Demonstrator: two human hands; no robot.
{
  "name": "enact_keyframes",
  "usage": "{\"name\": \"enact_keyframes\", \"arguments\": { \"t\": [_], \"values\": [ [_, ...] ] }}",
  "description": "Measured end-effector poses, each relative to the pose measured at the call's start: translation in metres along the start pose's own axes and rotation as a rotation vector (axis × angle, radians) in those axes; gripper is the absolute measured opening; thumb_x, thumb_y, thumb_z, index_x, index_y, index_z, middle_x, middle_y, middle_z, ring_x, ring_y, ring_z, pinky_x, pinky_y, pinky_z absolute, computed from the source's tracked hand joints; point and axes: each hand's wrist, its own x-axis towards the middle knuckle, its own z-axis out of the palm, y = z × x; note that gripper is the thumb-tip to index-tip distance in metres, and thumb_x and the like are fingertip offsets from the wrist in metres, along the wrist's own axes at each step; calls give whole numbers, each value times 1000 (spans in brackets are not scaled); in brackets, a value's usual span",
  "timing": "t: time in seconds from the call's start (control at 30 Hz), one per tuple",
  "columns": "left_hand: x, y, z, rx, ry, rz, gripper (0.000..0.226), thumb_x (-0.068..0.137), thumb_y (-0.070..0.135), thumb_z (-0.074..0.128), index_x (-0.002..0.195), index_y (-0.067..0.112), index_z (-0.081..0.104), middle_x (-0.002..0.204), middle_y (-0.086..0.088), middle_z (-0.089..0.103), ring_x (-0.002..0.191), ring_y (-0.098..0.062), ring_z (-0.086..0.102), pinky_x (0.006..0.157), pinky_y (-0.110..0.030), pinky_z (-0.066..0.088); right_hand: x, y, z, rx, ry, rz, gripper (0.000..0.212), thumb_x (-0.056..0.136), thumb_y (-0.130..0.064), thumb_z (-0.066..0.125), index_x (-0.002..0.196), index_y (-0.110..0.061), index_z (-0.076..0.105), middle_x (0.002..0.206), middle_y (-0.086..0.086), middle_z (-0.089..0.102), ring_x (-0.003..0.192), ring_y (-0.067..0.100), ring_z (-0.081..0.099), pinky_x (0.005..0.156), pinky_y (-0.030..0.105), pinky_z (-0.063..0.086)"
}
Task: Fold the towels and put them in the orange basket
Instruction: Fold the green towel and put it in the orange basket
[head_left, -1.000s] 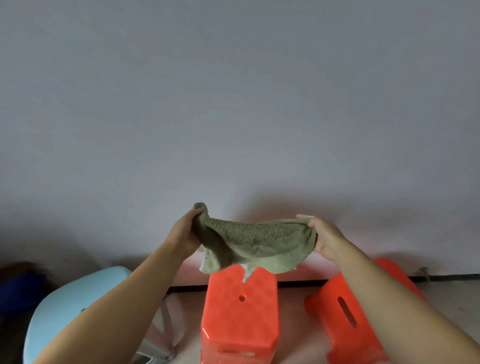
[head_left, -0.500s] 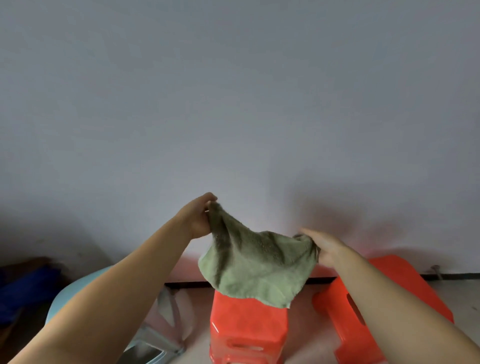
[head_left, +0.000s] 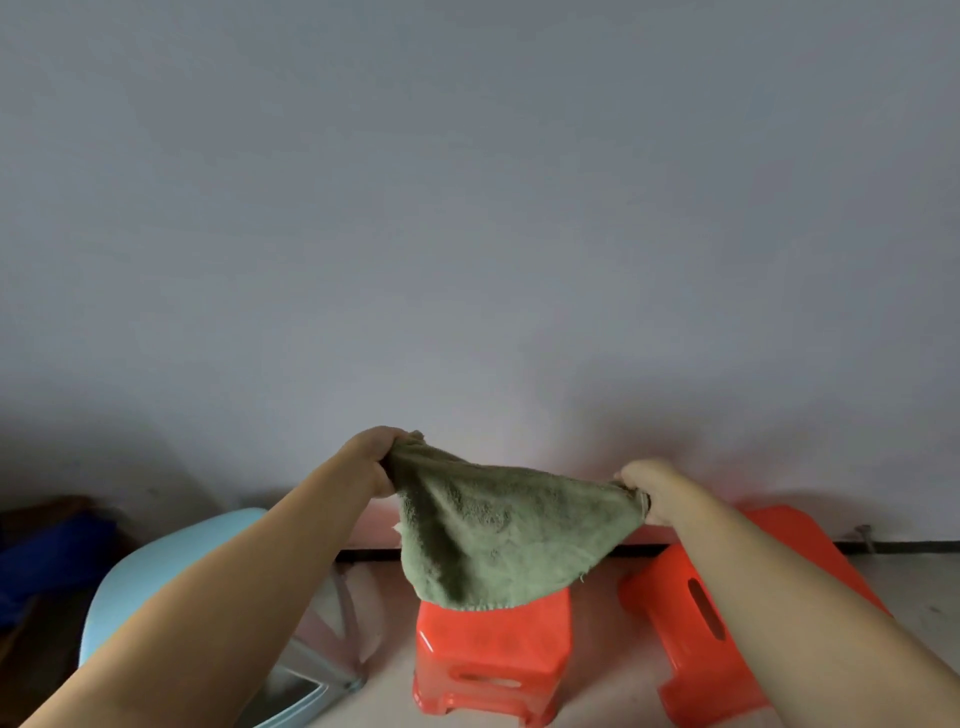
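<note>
A small olive-green towel (head_left: 498, 535) hangs in the air in front of me, spread between both hands. My left hand (head_left: 371, 457) pinches its upper left corner, held a little higher. My right hand (head_left: 649, 491) grips the right corner. The towel's lower edge droops over the top of a red plastic stool (head_left: 493, 660). No orange basket shows in this view.
A second red stool (head_left: 727, 613) stands to the right of the first. A light blue chair (head_left: 171, 577) with metal legs is at lower left, with dark blue things (head_left: 47, 556) beyond it. A plain grey wall fills the background; pale floor lies below.
The towel was bunched between my hands a second ago; it has opened out and hangs flatter. My hands have drawn farther apart, the left one higher. The view tilted slightly down.
</note>
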Motion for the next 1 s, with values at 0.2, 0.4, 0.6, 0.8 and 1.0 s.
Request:
{"name": "enact_keyframes", "arguments": {
  "t": [0.2,0.4,0.6,0.8,1.0],
  "values": [
    [6,4,-10,29,101,100,19,92,4,46,77,9,57,80,-7,57,70,-20,53,61,-37,47,-3,-12,-8,391,-38,-58,15,90,-9,50,75,-12,52,68,4,56,54,18,59,52,26,45],
    [13,1,-9,-45,-34,-17,23,95,20,52,75,9,50,76,-6,50,69,-20,50,66,-34,46,-1,-30,-11,345,-11,-118,8,95,-5,49,92,-8,56,74,6,54,60,17,55,32,14,43],
    [19,4,-6,60,46,45,14,90,0,53,77,4,55,75,-9,53,65,-18,52,48,-23,53,5,-51,-24,203,215,-475,18,91,-5,54,96,-11,70,102,9,66,82,14,60,74,26,49],
    [19,22,-3,-122,155,395,6,90,6,58,85,9,58,88,-4,60,97,-22,57,96,-38,39,-9,-81,-39,225,148,-571,25,90,-7,55,75,-25,63,84,-8,60,76,5,50,65,21,36],
    [1,51,-3,-51,185,636,20,91,15,59,72,16,56,78,-1,57,85,-17,52,85,-34,44,-16,-95,-53,62,123,-656,26,86,-3,57,101,-22,67,105,5,59,87,11,52,65,19,35]
  ]
}}
